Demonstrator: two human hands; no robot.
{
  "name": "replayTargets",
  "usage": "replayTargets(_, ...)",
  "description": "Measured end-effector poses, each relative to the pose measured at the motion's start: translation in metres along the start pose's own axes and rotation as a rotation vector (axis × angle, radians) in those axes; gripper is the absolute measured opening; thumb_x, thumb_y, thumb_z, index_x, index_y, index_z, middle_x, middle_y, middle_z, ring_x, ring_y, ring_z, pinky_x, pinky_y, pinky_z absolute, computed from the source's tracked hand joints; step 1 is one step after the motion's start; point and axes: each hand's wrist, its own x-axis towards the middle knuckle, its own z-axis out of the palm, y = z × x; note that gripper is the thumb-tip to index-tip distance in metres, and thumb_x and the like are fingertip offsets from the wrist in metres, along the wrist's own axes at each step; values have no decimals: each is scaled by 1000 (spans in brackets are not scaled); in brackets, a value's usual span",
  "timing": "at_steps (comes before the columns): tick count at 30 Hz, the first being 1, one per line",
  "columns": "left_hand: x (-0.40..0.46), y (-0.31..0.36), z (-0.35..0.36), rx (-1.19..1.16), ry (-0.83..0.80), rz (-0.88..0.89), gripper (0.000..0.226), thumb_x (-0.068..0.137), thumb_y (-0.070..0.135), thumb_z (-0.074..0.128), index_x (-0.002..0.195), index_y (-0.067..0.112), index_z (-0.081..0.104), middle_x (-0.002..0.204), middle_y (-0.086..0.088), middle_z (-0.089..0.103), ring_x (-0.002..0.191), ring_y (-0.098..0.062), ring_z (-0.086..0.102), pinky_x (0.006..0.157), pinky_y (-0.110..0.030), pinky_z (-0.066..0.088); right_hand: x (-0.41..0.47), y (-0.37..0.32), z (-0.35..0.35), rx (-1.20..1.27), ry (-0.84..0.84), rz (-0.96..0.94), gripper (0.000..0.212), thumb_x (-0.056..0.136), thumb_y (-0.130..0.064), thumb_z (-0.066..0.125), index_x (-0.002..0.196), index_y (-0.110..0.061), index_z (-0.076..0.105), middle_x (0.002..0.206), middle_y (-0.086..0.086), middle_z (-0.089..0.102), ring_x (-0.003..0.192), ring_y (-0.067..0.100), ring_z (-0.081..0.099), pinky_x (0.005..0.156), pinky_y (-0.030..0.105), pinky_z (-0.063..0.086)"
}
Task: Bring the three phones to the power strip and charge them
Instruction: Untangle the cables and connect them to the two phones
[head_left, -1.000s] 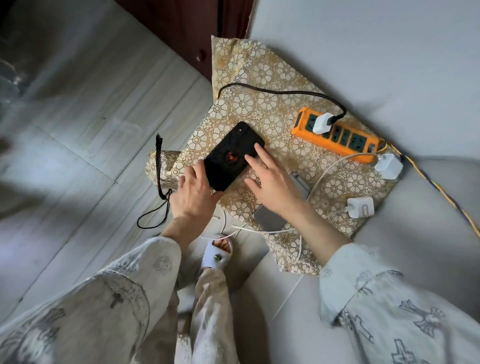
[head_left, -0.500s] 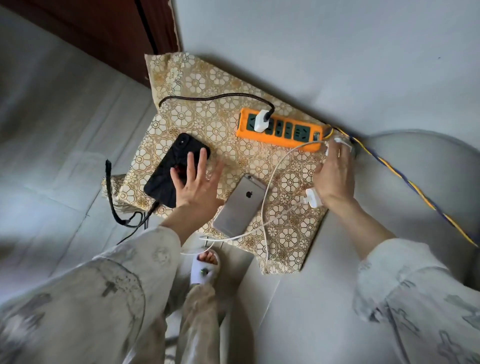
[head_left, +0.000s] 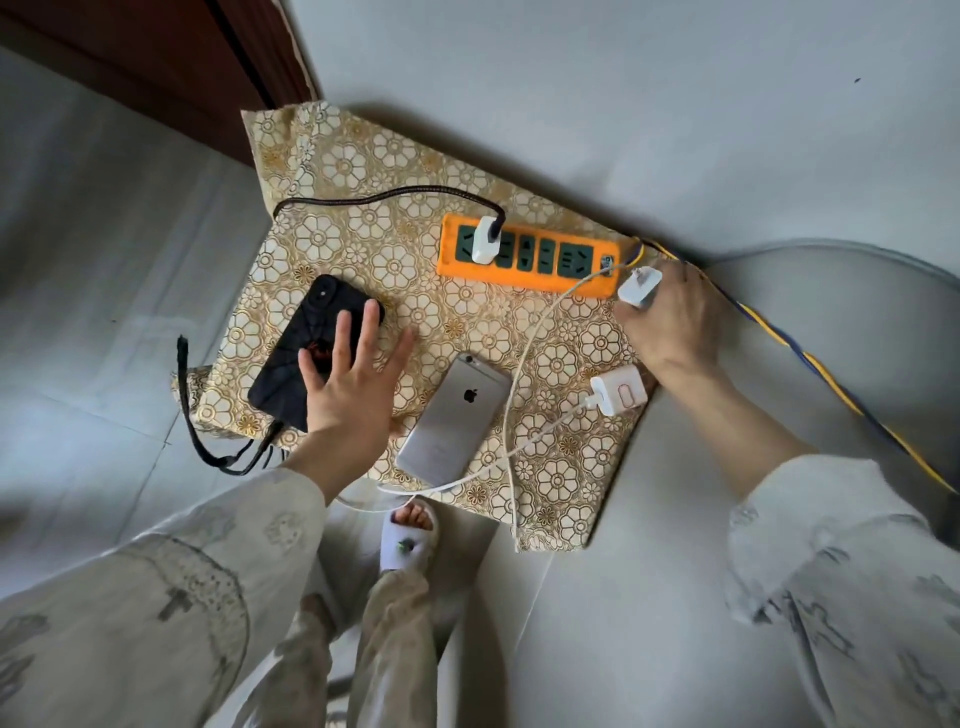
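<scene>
head view, left hand (head_left: 349, 395): fingers spread and straight, released, fingertips resting on the black phone (head_left: 311, 353)
head view, right hand (head_left: 675, 322): grasping a white charger plug (head_left: 640, 287) at the right end of the power strip (head_left: 524, 254), not yet in a socket
black phone: flat near the left edge of the patterned cloth (head_left: 363, 171), dark braided cable (head_left: 384, 196) running to a white plug (head_left: 487, 240) already seated in the strip's left socket
silver phone (head_left: 454, 421): face down near the front edge of the surface, white cable (head_left: 524, 364) at its lower end
third phone: not visible
second adapter (head_left: 619, 389): lies loose by the right edge, unplugged
risk: i judge the looping white cable could snag and drag the silver phone off the front edge as the plug is pushed in; the strip may slide on the cloth under one-handed pressure
materials: strip is hard orange plastic, long and rectangular, with dark green sockets; cloth is glossy with a gold floral print; phones are smooth slabs; yellow-blue cord (head_left: 831, 374) is twisted
</scene>
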Motion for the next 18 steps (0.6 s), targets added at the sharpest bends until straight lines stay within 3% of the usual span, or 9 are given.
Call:
replayTargets(3, -2, -1, -1, -39, 5, 8, 109, 80, 31, 66, 133, 38, -30, 146, -3, -39, 137, -28, -29, 110, -62, 1, -4, -1, -5, 364, -39, 74, 44, 72, -17, 70, 113, -11, 56, 119, 11, 60, 114, 29, 53, 95, 39, 44)
replayTargets(7, -2, 0, 0, -55, 19, 12, 108, 80, 31, 66, 132, 40, -28, 147, -2, -38, 137, -27, -29, 110, -62, 0, -1, 6, -18, 579, -131, 132, 54, 67, -9, 78, 115, -13, 54, 117, 8, 62, 105, 20, 60, 92, 36, 50)
replayTargets(10, -2, 0, 0, -54, 29, -1, 109, 80, 28, 66, 132, 41, -28, 147, -1, -37, 138, -27, -28, 110, -62, 1, 4, 4, -23, 610, -163, 82, 56, 66, -7, 79, 115, -11, 53, 117, 9, 63, 103, 19, 62, 87, 28, 51)
replayTargets(13, -1, 1, 2, -53, 52, -12, 111, 79, 29, 68, 128, 42, -31, 148, 0, -36, 139, -26, -26, 111, -61, 2, 6, -6, -30, 658, -155, 45, 56, 66, -7, 78, 116, -12, 53, 109, -2, 61, 98, 13, 61, 79, 17, 51)
replayTargets(18, -1, 1, 2, -47, 46, -26, 112, 78, 30, 68, 127, 43, -33, 148, 1, -36, 139, -25, -26, 111, -60, 2, 11, -36, -30, 661, -256, -84, 61, 71, -7, 75, 126, -15, 50, 114, -2, 53, 99, 11, 57, 75, 12, 48)
